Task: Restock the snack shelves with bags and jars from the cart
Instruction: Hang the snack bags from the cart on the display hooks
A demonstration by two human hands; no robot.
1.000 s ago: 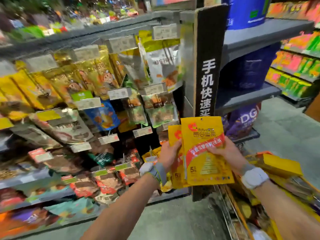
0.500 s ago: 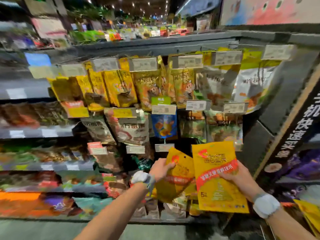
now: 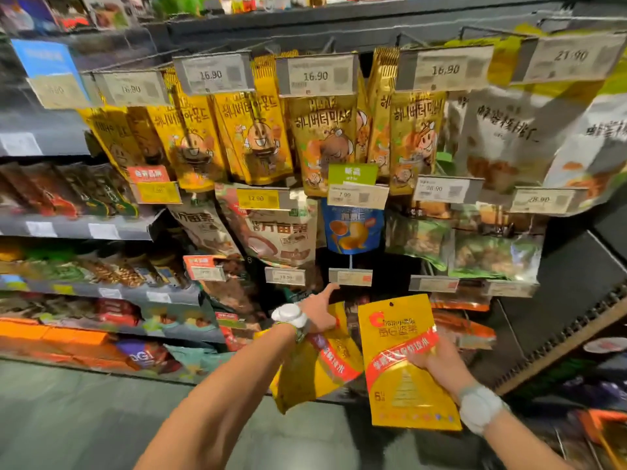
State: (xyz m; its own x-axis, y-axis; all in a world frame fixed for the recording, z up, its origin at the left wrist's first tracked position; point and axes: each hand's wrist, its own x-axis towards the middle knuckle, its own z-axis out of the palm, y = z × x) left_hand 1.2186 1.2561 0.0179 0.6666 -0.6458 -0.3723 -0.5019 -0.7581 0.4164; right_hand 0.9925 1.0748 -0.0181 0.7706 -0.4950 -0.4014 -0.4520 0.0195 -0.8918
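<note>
Head camera, snack aisle: a person faces a dark peg-hook shelf rack (image 3: 305,28) with a yellow snack bag in each hand. The left hand (image 3: 317,317), with a white wrist device (image 3: 291,315) strapped just behind it, reaches toward the rack. Its index finger (image 3: 330,289) is stretched out, the tip at the lower left corner of a grey price tag (image 3: 350,277) that hangs below a blue bag (image 3: 353,232). Its other fingers are hidden behind the hand and appear to be curled round the top of the tilted yellow bag (image 3: 315,368), which slants down below the wrist. Just to the right and nearer the viewer, the right hand (image 3: 437,366) holds the upright yellow bag (image 3: 400,368) with its printed face to the camera. Its fingers (image 3: 419,359) are closed over the bag's right edge at the red band, and a second white wrist device (image 3: 480,408) sits on that wrist. Both bags are in front of the rack's lower hooks, off the pegs. Higher up, gold-yellow nut bags (image 3: 254,137) hang in rows behind tags reading 16.90 (image 3: 315,75). Grey floor (image 3: 68,418) fills the near left.
</note>
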